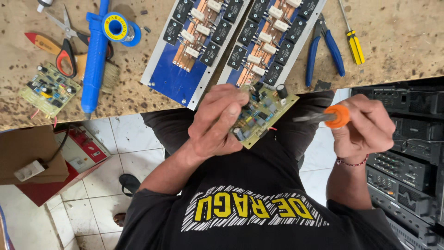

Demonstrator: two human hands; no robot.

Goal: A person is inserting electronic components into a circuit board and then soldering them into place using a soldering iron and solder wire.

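My left hand (217, 122) grips a small yellow-green circuit board (263, 113) studded with capacitors and other parts, holding it tilted just below the bench edge. My right hand (365, 127) is closed around a soldering iron (330, 116) with an orange collar, its metal tip pointing left toward the board's right edge, a short gap away. Both hands hover over my lap, above a black shirt.
On the worn bench (397, 37) lie two blue boards with rows of black transistors (199, 34) (270, 39), blue-handled pliers (326, 48), a yellow screwdriver (354, 41), a blue desoldering pump (95, 60), a solder spool (118, 28), scissors (64, 41), another small board (48, 90). Black amplifier units (407, 162) stack at right.
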